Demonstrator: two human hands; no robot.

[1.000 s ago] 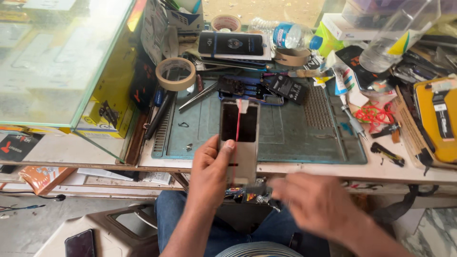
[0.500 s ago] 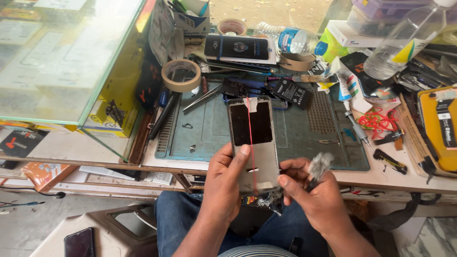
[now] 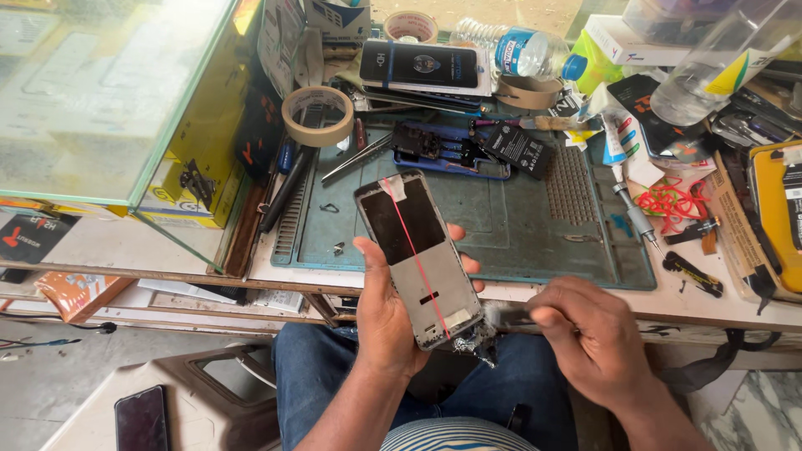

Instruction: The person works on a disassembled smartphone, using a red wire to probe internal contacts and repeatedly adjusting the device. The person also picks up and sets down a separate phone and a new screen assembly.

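Silver and bare inside, the phone frame (image 3: 420, 260) sat clamped in our left hand (image 3: 386, 311), thumb on its left edge and fingertips curled round the right edge. It was held face up over our lap, just in front of the bench edge, its top end tilted away over the mat (image 3: 518, 225). A thin red line ran down its length, and a dark patch filled its upper half. Our right hand (image 3: 587, 334) was closed on a small tool (image 3: 504, 317), whose tip met the frame's lower right corner, where dark scraps (image 3: 478, 344) hung. We could not tell what kind of tool it was, for it was blurred.

Beyond the hands, the grey-green mat lay on the bench. At its far side lay a blue tray (image 3: 447, 152) with a black part in it, and a black battery (image 3: 518, 148) just beside it. Tweezers (image 3: 357, 159) lay to the left of those, near a tape roll (image 3: 317, 115). A boxed screen guard (image 3: 422, 67) and a water bottle (image 3: 501, 46) lay farther back. A glass case (image 3: 109, 108) stood on the left. To the right were red wire (image 3: 664, 203), a screwdriver (image 3: 632, 215) and a yellow case (image 3: 777, 217). A dark phone (image 3: 140, 419) lay on a stool (image 3: 209, 392) by our knee.
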